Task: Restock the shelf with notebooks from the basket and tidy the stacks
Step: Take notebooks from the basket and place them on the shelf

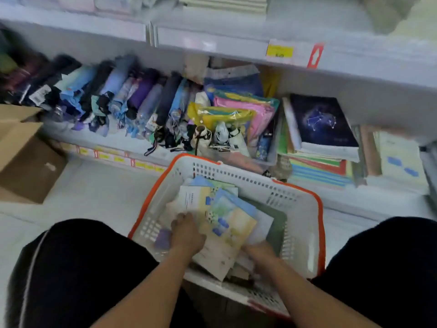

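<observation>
Head camera, looking down: a person knelt on a pale floor before a low shelf (212,150), both bare hands reaching into a white basket (305,209) with an orange rim set between the knees. The left hand (186,233) rested on the left side of a loose pile of notebooks (227,223) inside the basket, its fingers curled over the edge of a pale-covered one. The right hand (260,252) was at the pile's near right corner, blurred by motion and partly under the covers, so its grip could not be told. The top notebooks showed pastel green, yellow and blue covers and lay fanned at different angles.

On the bottom shelf just beyond the basket, a dark notebook (321,121) printed with a star pattern topped an uneven stack of coloured notebooks (316,166). A second pale stack (395,159) stood just beside it to the right. Left of those stacks sat a clear tub of bright plastic folders (238,107), then a long row of folded umbrellas (113,95). A yellow price label (279,51) hung on the shelf edge above. An open cardboard box (26,157) stood on the floor at far left.
</observation>
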Action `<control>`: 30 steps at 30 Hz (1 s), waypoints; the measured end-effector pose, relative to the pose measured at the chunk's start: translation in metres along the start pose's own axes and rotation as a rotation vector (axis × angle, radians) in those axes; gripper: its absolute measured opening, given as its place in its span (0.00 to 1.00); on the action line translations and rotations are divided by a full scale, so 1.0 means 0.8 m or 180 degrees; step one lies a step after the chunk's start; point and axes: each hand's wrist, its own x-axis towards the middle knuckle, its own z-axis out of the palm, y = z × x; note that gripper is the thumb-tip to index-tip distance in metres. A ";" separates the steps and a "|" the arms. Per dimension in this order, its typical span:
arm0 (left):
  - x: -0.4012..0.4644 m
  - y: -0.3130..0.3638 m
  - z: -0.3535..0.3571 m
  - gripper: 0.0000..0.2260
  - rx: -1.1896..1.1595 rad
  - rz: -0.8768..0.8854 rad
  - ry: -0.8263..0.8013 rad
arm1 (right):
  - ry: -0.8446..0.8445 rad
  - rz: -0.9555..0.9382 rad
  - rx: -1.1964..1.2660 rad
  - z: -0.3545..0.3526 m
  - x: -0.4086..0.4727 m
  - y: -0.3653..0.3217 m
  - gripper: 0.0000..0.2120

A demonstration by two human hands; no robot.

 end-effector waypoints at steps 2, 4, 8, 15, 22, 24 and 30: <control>0.010 0.003 -0.008 0.31 -0.0102 -0.0188 0.0007 | -0.0034 0.0181 0.0287 -0.003 -0.021 -0.015 0.24; 0.019 0.006 -0.010 0.27 -0.0036 -0.0118 -0.0076 | -0.0060 0.0336 0.0466 -0.011 -0.029 -0.034 0.20; 0.009 0.020 0.010 0.17 0.0227 0.0300 0.0025 | -0.0109 0.0280 0.0444 -0.015 -0.038 -0.039 0.13; -0.006 0.034 0.025 0.17 -0.0046 0.0495 0.0071 | 0.0226 0.0285 0.0990 -0.003 -0.033 -0.041 0.11; -0.007 0.039 0.031 0.23 -0.0390 0.0505 0.0060 | 0.0704 0.0211 0.1430 -0.020 -0.027 -0.033 0.07; -0.004 0.039 0.032 0.24 -0.0338 0.0538 0.0003 | 0.0887 0.0113 0.1513 -0.019 -0.028 -0.033 0.06; -0.007 0.044 0.037 0.25 -0.0136 0.0694 -0.0139 | 0.0804 0.0041 0.1529 -0.017 -0.037 -0.029 0.09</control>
